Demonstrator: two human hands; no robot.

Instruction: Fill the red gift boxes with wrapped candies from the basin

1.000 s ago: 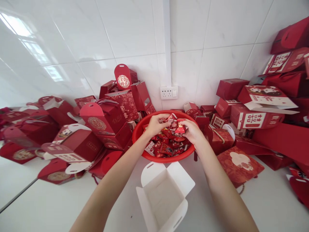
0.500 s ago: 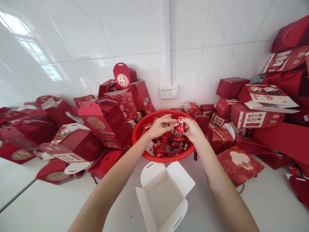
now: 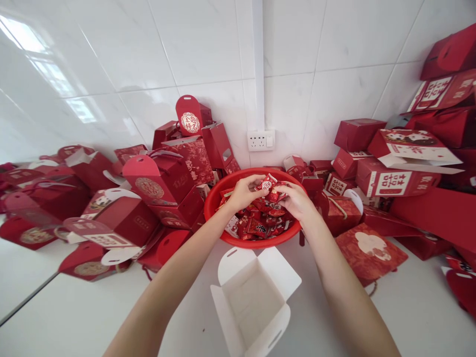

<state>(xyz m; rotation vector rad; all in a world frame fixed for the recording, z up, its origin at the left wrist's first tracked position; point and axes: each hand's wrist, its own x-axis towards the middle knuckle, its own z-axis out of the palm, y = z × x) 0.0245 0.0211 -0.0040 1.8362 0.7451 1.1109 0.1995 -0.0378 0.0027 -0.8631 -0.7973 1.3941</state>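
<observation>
Over a red plastic basin (image 3: 243,242) full of red-wrapped candies (image 3: 256,227), my two hands are close together. My left hand (image 3: 247,192) has its fingers closed around a red wrapped candy (image 3: 267,185) with white lettering. Facing it, my right hand (image 3: 295,199) pinches red wrapped candies (image 3: 274,195) between thumb and fingers; how many is hard to tell. In front of the basin, between my forearms, stands an open white-lined box (image 3: 255,300) with its flaps spread and nothing inside.
Red gift boxes (image 3: 154,183) are piled on the left, and more red boxes (image 3: 397,173) are stacked on the right. Behind the basin rises a white tiled wall with a socket (image 3: 261,141). The white tabletop (image 3: 193,312) shows around the open box.
My hands have shifted slightly, and the candies between them have turned, so a white-lettered wrapper now faces up. The open box and basin stay in place.
</observation>
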